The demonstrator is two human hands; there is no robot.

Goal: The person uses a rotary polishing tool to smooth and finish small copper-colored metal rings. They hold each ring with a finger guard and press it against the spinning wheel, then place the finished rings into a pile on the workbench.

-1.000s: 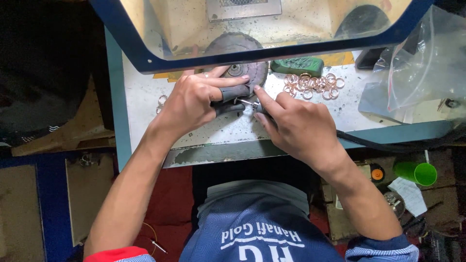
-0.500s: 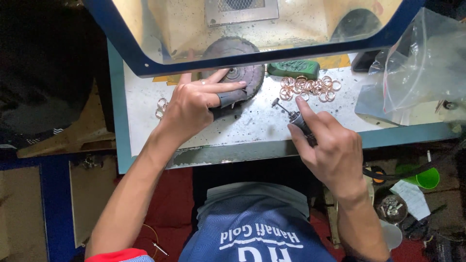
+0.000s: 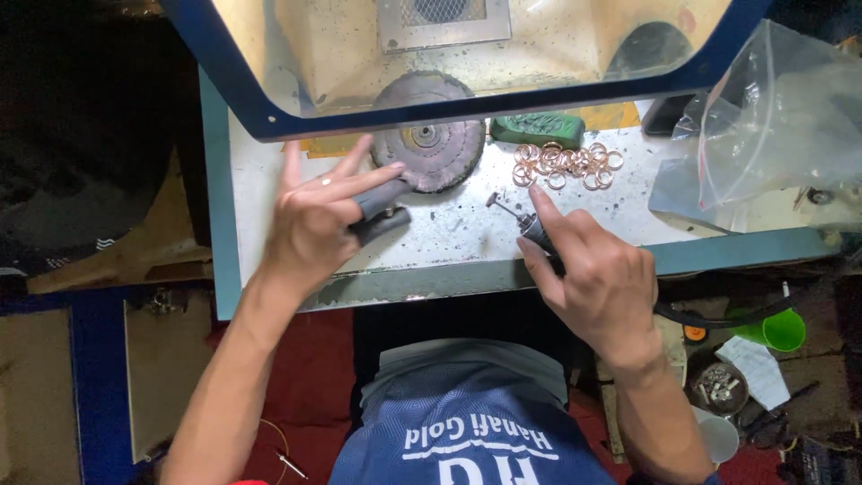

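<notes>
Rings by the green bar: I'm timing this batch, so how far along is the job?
Done: cannot tell; no ring looks set apart from the heap of rings. In hand: the right hand holds a rotary handpiece; the left hand grips a dark holder. Left: seemingly the whole heap.

The right hand (image 3: 593, 274) has been pulled away from the left hand (image 3: 319, 216), so the two are now well apart. The rotary handpiece (image 3: 530, 224) got carried off with it, near the pile of rings (image 3: 564, 164). The left fingers have been spread wider over the dark grey holder (image 3: 382, 211).
</notes>
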